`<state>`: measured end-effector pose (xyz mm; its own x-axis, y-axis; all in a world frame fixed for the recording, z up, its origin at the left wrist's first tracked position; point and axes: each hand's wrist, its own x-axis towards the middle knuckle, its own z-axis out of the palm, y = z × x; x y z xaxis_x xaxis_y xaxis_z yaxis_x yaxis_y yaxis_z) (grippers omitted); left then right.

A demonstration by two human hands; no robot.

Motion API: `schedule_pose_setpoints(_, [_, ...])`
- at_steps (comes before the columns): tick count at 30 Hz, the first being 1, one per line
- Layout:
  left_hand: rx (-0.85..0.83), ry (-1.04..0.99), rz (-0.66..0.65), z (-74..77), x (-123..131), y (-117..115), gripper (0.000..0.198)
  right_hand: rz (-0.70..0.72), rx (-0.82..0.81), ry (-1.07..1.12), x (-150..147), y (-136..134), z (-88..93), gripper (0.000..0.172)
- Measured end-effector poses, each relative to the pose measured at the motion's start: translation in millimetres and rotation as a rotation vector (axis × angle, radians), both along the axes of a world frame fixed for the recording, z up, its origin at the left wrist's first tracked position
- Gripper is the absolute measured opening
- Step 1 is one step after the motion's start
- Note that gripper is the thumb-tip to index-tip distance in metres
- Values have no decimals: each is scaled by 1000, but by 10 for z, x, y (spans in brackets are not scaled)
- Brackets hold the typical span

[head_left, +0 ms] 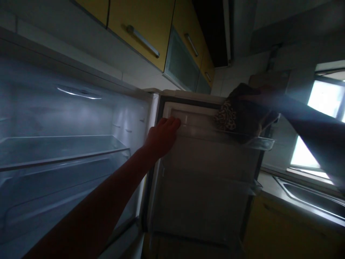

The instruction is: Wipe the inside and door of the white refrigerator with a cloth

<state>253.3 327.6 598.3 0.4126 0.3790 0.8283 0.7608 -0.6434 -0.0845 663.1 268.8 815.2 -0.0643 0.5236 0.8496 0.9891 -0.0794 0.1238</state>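
Note:
A refrigerator stands open, its door (205, 162) swung out to the right. My left hand (163, 136) reaches across to the door's hinge side, fingers curled over the left end of the clear upper door shelf (261, 143). At the door's upper right, my right hand (260, 94), dark and blurred, grips a dark cloth (226, 114) with a pale pattern. The cloth hangs into that shelf and lies against the door's inner face. The right fingers are partly lost in shadow.
On the left is the lit fridge interior with a glass shelf (67, 149). Yellow wall cabinets (142, 25) with metal handles hang above. To the right are a counter with a steel sink (315, 198) and a bright window (323, 104).

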Motion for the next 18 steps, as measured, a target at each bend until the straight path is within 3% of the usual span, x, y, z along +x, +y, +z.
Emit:
schedule_pose_setpoints(4, [28, -7, 26, -17, 67, 5, 31, -148, 4, 68, -520, 196, -103, 62])
schedule_pose_setpoints(7, [55, 5, 42, -30, 103, 5, 30, -72, -18, 77, -1070, 436, -167, 51])
schedule_pose_setpoints(10, [73, 0, 60, -38, 132, 9, 29, 90, -65, 44, -1604, 747, -211, 49])
schedule_pose_setpoints(15, [84, -10, 90, -37, 161, 1, 33, 273, -76, -237, -2447, 1204, -329, 69])
schedule_pose_setpoints(18, [76, -12, 99, -33, 146, -14, 34, 316, -83, -403, -2652, 1282, -343, 72])
